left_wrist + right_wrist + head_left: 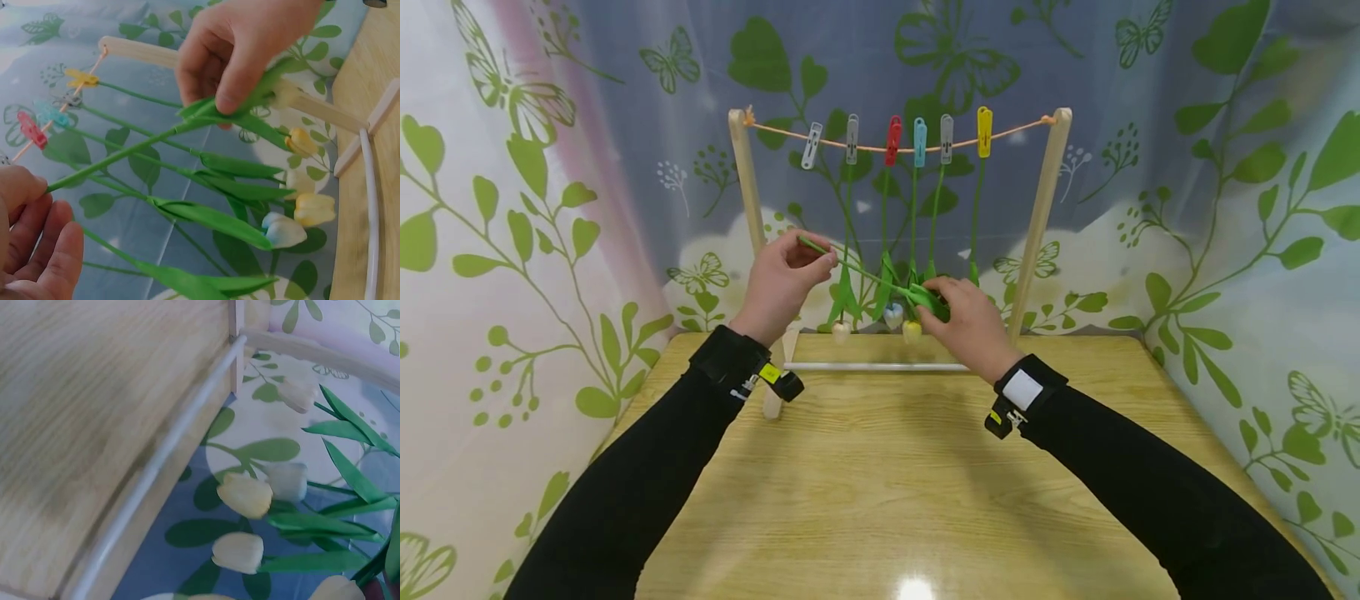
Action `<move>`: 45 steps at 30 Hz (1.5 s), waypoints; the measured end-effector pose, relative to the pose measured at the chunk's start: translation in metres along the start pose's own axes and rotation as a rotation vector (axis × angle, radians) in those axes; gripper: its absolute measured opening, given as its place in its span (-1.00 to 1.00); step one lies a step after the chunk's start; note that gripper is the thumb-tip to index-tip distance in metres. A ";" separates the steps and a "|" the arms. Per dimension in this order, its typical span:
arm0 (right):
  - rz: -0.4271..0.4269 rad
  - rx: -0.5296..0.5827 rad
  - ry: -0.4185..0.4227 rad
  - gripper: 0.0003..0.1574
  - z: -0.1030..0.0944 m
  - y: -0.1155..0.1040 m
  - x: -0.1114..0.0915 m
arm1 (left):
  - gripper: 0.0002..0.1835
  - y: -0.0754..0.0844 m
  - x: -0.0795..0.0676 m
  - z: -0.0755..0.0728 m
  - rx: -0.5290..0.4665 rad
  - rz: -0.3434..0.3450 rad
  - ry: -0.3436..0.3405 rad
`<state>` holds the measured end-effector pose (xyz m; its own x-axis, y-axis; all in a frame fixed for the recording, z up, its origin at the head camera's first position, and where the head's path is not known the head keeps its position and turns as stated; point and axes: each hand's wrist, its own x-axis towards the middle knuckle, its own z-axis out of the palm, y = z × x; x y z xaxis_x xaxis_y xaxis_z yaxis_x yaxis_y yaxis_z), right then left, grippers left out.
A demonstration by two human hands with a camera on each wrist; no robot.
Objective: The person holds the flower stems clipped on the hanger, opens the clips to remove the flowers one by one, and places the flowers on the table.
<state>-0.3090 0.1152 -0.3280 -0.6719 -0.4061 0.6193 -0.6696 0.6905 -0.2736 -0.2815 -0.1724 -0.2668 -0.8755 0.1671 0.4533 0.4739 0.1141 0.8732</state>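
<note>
My left hand (pixel 786 279) pinches the bare stem end of an artificial tulip (pixel 868 273) between thumb and fingers. My right hand (pixel 966 321) grips the same tulip at its green leaves. Between the hands the stem slants down to the right, and the left wrist view shows this stem (pixel 119 152) stretched from thumb to thumb. Behind it, several other tulips hang bloom-down from clothes pegs, among them a red peg (pixel 892 140), a blue peg (pixel 920 142) and a yellow peg (pixel 984 132). The leftmost clear peg (pixel 812 146) sits on the cord without a stem.
An orange cord (pixel 1011 131) runs between two wooden posts, the left post (pixel 745 179) and the right post (pixel 1041 212). A white rod (pixel 872 367) joins them low down. The stand is on a wooden table (pixel 880 475), before a leaf-patterned curtain (pixel 647 142).
</note>
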 end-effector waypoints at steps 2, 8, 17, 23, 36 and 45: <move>-0.013 -0.022 0.011 -0.58 -0.003 0.002 0.001 | -0.68 0.005 -0.004 0.000 0.014 -0.010 -0.002; -0.033 -0.088 -0.016 -0.61 -0.009 0.001 0.004 | -0.68 0.007 -0.011 -0.003 0.053 -0.040 0.000; -0.017 -0.147 -0.022 -0.60 -0.019 0.004 0.005 | -0.74 -0.021 -0.004 -0.010 0.176 -0.070 -0.006; -0.094 -0.208 0.025 -0.63 -0.022 0.006 0.007 | -0.77 -0.032 -0.001 -0.013 0.265 -0.009 -0.014; -0.143 -0.244 0.043 -0.62 -0.021 0.010 0.004 | -0.90 -0.044 -0.002 -0.014 0.515 0.142 -0.032; -0.219 -0.261 0.069 -0.63 -0.020 0.012 0.000 | -0.89 -0.045 -0.008 -0.013 0.640 0.236 -0.091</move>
<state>-0.3104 0.1361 -0.3165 -0.4925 -0.5261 0.6933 -0.6858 0.7251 0.0631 -0.2973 -0.1911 -0.3076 -0.7442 0.3371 0.5767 0.6377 0.6156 0.4630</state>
